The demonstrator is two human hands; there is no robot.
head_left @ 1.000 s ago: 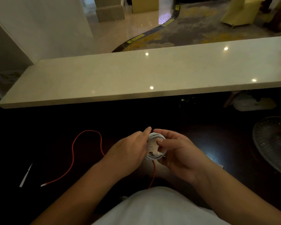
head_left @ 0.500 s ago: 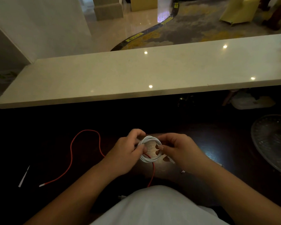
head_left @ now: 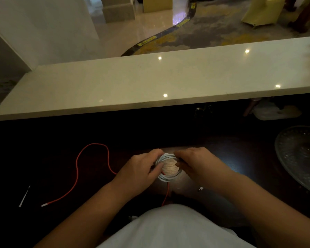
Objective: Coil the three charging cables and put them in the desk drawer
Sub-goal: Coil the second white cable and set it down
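Both hands meet over the dark tabletop [head_left: 222,158] w/ a white cable coil [head_left: 166,178] between them. Left hand [head_left: 141,169] has its fingers [head_left: 158,166] curled shut on the coil's left edge, thumb pressing in across the loops. Right hand [head_left: 197,164] grips the coil's right edge w/ fingers bent closed around the top-right of the ring — how tightly is hard to tell in the dim light. The coil is several loops wound into a flat ring, held just above or on the tabletop; can't tell which.

A red cable [head_left: 89,169] lies uncoiled to the left of the left-hand fingers — one end w/ a pale plug sits well down-left of them, the other stretch runs under the coil and toward the person's body. Farther left of that, well apart from the hands, a thin white plug end [head_left: 24,196] shows on the dark surface. Just below the right wrist, a small connector tip [head_left: 200,189] pokes out.

Well right of the right-hand fingers sits a clear glass dish [head_left: 301,158]. Beyond both hands runs a pale stone ledge [head_left: 150,81].
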